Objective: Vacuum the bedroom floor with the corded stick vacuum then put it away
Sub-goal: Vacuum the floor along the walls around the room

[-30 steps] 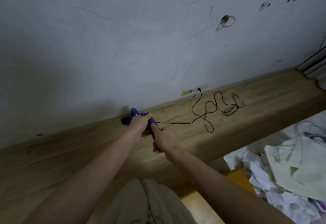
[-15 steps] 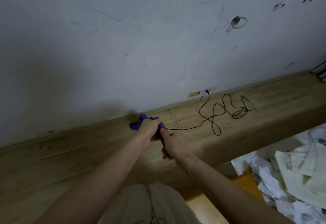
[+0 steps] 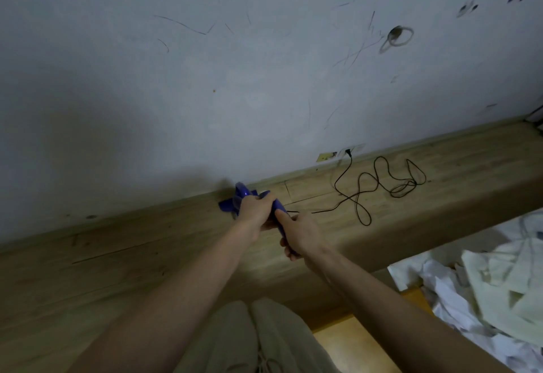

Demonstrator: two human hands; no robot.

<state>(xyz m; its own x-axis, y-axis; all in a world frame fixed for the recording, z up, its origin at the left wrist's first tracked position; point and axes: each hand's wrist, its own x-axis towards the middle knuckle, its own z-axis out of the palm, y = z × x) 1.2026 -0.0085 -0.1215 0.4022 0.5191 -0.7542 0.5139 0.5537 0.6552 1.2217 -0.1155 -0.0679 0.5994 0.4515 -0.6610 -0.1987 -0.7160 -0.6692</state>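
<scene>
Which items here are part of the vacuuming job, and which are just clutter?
Job: vacuum, held by left hand and right hand; black cord lying looped on the ledge, running to the outlet.
Clutter: cloth pile.

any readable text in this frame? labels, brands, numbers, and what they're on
None readable.
Blue vacuum, held by the left hand and right hand: no legible print showing.
Wall: only scribbles and scuffs, no letters.
Yellowish sticker beside the outlet: too small and blurred.
</scene>
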